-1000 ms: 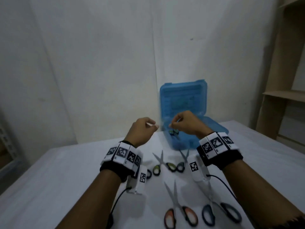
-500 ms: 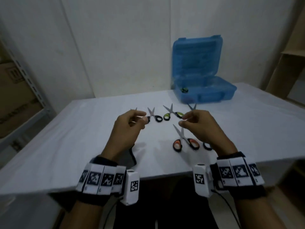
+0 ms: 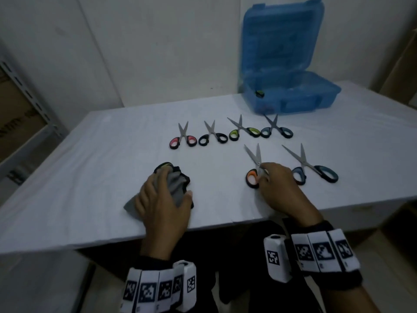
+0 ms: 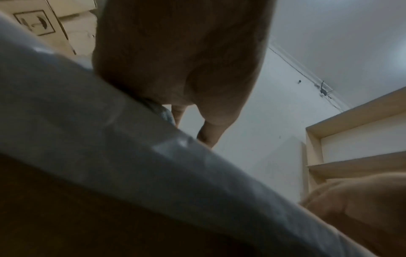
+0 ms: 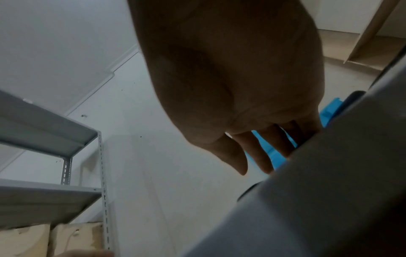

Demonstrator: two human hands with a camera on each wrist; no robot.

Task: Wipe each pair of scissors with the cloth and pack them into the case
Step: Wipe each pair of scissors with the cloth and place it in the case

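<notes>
Both hands down from mid-air to the table: left hand now grasps the cloth, right hand lands on the orange scissors, grip unclear. Next pair's wipe likely beginning; one pair already sits in the case.

Translucent plastic case, soft cloth

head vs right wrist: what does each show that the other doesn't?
Head only: six scissors on the table, orange-handled pair under the right hand, left hand on the grey cloth, open blue case with its whole lid.

Right wrist only: a grey metal shelf rack with cardboard boxes below, and the hand's palm side, fingers extended.

Both: the right hand, the table edge, a bit of the blue case, the white wall.
</notes>
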